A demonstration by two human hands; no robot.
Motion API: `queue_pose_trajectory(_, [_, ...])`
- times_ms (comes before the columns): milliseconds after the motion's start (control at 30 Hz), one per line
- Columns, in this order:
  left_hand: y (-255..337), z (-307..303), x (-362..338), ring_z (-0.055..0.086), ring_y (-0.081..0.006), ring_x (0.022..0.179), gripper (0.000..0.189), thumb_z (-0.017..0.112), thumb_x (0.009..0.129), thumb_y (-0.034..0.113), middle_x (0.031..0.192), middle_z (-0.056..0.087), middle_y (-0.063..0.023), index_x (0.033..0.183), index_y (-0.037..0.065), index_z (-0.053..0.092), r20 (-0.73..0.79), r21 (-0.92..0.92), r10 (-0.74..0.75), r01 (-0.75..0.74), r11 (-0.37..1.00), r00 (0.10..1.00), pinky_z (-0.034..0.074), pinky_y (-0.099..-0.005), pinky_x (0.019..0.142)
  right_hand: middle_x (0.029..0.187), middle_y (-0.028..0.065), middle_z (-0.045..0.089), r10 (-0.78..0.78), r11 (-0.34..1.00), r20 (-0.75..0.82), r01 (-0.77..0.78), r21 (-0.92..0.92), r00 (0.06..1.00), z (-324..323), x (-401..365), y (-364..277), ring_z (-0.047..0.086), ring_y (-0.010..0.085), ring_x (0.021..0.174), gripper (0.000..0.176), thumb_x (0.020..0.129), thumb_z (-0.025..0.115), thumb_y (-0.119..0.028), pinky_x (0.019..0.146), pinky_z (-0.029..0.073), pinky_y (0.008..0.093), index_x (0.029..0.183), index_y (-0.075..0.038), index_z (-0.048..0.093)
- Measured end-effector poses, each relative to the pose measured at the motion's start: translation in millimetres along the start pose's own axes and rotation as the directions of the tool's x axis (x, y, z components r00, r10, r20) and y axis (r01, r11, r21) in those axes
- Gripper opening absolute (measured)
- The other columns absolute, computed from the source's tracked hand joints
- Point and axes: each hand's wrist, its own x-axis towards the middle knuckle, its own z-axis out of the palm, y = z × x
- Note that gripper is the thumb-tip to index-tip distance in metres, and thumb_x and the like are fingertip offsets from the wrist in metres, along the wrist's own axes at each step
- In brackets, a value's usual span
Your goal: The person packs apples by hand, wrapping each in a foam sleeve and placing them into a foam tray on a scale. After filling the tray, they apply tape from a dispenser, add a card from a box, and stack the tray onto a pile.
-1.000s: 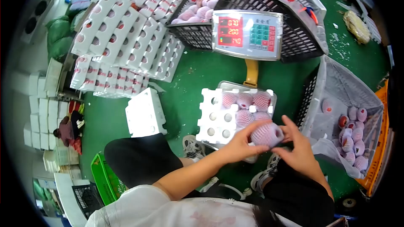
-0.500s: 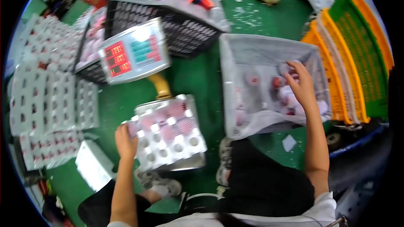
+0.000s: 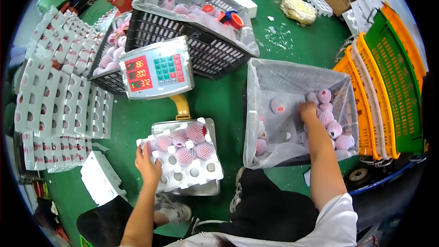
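Note:
On a metal weighing platform (image 3: 211, 190) lies a white moulded tray (image 3: 183, 178), its upper cups filled with several red fruits (image 3: 185, 155) in pink foam nets and its lower cups bare. My left hand (image 3: 148, 167) is at the tray's left edge, its fingers curled round a netted fruit (image 3: 149, 147) in the upper left corner. To the right, my right hand (image 3: 308, 110) reaches down into a crate lined with clear plastic (image 3: 274, 75). Its fingers are bent down beside the netted fruits (image 3: 326, 118); what they hold is hidden.
The scale's display (image 3: 157, 69) stands behind the tray. Black crates (image 3: 196, 50) of netted fruit are at the back, with a red-and-blue tape dispenser (image 3: 231, 18) in one. Stacked filled trays (image 3: 59, 96) rise on the left; orange and green crates (image 3: 388, 82) stand right.
My right hand has lowered from above the fruits into the crate, its fingers now bent. My left hand stays at the tray's left corner. The camera view has shifted, and the display digits look different.

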Motion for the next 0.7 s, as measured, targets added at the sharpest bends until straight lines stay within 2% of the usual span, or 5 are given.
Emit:
queue_pose_trajectory(200, [99.8,-43.3,-13.5,0.048,-0.0344,0.133,0.055,0.061,0.083,-0.007,0.141,0.049,-0.0205,0.136,0.001,0.051,-0.173,-0.51,0.098,-0.174,0.842,0.98,0.038,-0.0431,0.111,0.125,0.0206,0.058,-0.081,0.48,-0.342,0.337,0.81,0.936,-176.8,-79.5,-25.5,0.059,0.0359,0.114,0.064,0.07,0.071,-0.021,0.099,0.048,0.0412,0.131,-0.008,0.056])
queue_pose_trajectory(367, [204.6,-57.3,-2.1,0.059,-0.0339,0.124,0.071,0.055,0.103,0.026,0.147,0.047,-0.0227,0.161,0.017,0.015,0.453,-0.827,0.377,0.538,-0.159,0.808,0.049,-0.0454,0.103,0.134,0.0119,0.053,-0.408,-0.205,-0.376,0.318,0.926,0.832,-307.1,-218.6,-75.9,0.055,0.0232,0.121,0.087,0.075,0.076,-0.024,0.107,0.043,0.0399,0.152,-0.01,0.037])
queue_pose_trajectory(433, [234.6,-65.0,-2.1,0.046,-0.0319,0.137,0.072,0.054,0.104,0.037,0.155,0.037,-0.0211,0.161,0.018,0.015,0.387,-0.625,0.512,0.626,-0.466,0.767,0.045,-0.0481,0.108,0.136,0.013,0.054,-0.501,-0.269,-0.531,0.46,0.846,0.684,-318.8,-252.2,-105.2,0.056,0.0273,0.124,0.081,0.072,0.081,-0.021,0.107,0.043,0.0421,0.145,-0.011,0.047])
queue_pose_trajectory(600, [231.5,-70.0,-13.0,0.051,-0.023,0.132,0.057,0.053,0.105,0.04,0.146,0.05,-0.0114,0.152,0.014,0.035,0.609,-0.561,0.288,0.657,-0.503,0.74,0.046,-0.0413,0.107,0.13,0.0139,0.059,-0.26,0.231,-0.853,0.887,0.4,0.452,-323.7,-278.9,-161.8,0.059,0.0357,0.113,0.044,0.071,0.084,-0.017,0.093,0.047,0.0449,0.112,-0.013,0.069])
queue_pose_trajectory(700, [230.7,-77.2,-23.2,0.055,-0.0236,0.127,0.056,0.051,0.104,0.044,0.141,0.052,-0.0114,0.149,0.013,0.039,0.613,-0.51,0.251,0.618,-0.599,0.749,0.047,-0.0425,0.105,0.123,0.0105,0.062,-0.139,0.038,-0.89,0.9,0.433,0.434,-312.6,-282.9,-181.9,0.059,0.0336,0.104,0.035,0.068,0.085,-0.014,0.09,0.047,0.0446,0.099,-0.012,0.067])
